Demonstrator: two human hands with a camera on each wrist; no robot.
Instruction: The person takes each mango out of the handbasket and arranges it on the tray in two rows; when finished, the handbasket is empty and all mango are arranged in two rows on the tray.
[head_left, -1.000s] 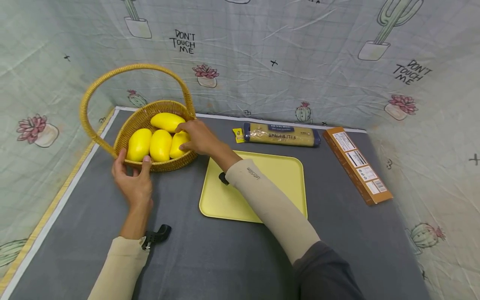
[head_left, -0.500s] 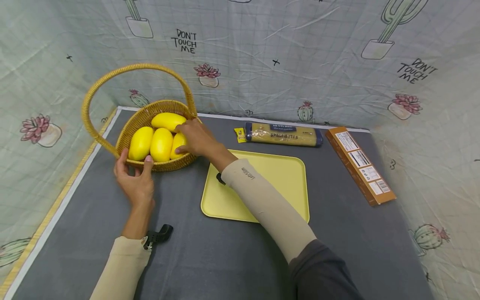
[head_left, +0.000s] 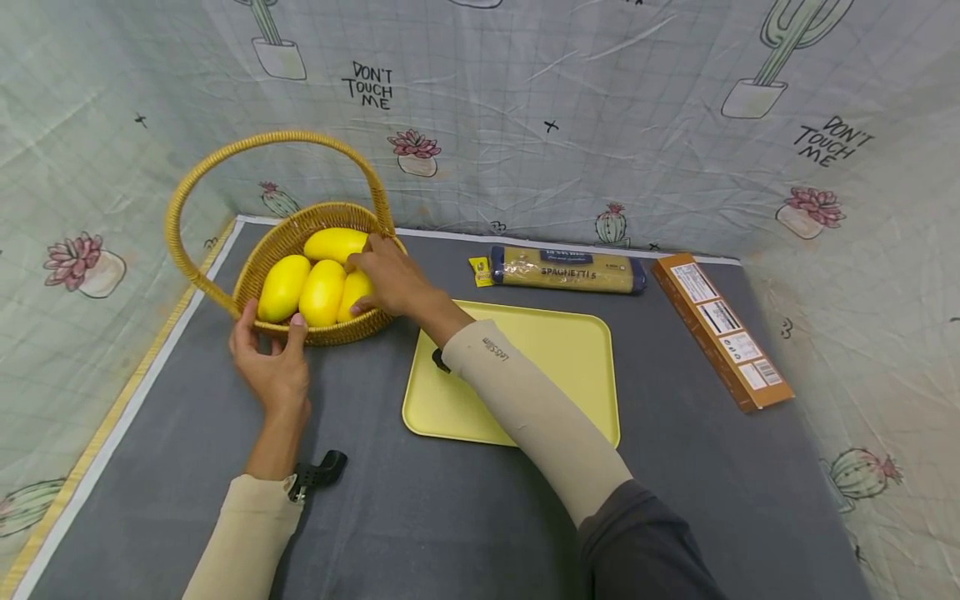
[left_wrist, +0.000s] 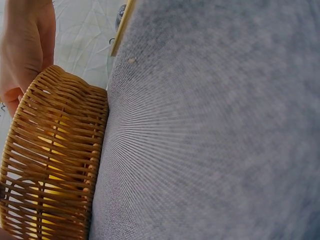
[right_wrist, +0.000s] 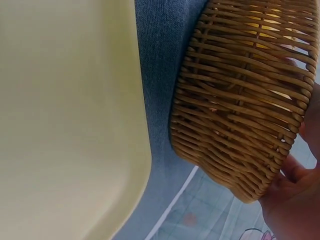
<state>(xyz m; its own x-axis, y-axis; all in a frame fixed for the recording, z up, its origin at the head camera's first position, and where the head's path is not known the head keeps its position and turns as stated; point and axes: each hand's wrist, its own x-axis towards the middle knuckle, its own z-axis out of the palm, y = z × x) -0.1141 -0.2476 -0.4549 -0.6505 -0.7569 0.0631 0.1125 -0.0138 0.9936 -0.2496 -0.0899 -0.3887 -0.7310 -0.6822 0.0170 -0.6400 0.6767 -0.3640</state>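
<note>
A round wicker basket (head_left: pixel 341 333) with a tall arched handle stands at the back left of the table, holding several yellow mangoes (head_left: pixel 322 293). My left hand (head_left: pixel 273 371) holds the basket's front-left rim, the thumb at the edge. My right hand (head_left: pixel 393 279) reaches over the right side of the basket and grips the rightmost mango (head_left: pixel 356 294), partly hidden by the fingers. In the left wrist view the woven side (left_wrist: pixel 55 155) of the basket shows yellow through its gaps. The right wrist view also has the basket wall (right_wrist: pixel 240 95), with fingers at its rim.
A yellow tray (head_left: pixel 555 367) lies right of the basket, under my right forearm. Behind it are a spaghetti pack (head_left: pixel 566 269) and a small yellow packet (head_left: pixel 481 271). A long brown box (head_left: pixel 720 333) lies at the right. Printed cloth (head_left: pixel 525 133) hangs behind the table.
The rightmost mango and my right hand have shifted slightly left within the basket, and the left mango leans a little more. My left hand stays at the rim.
</note>
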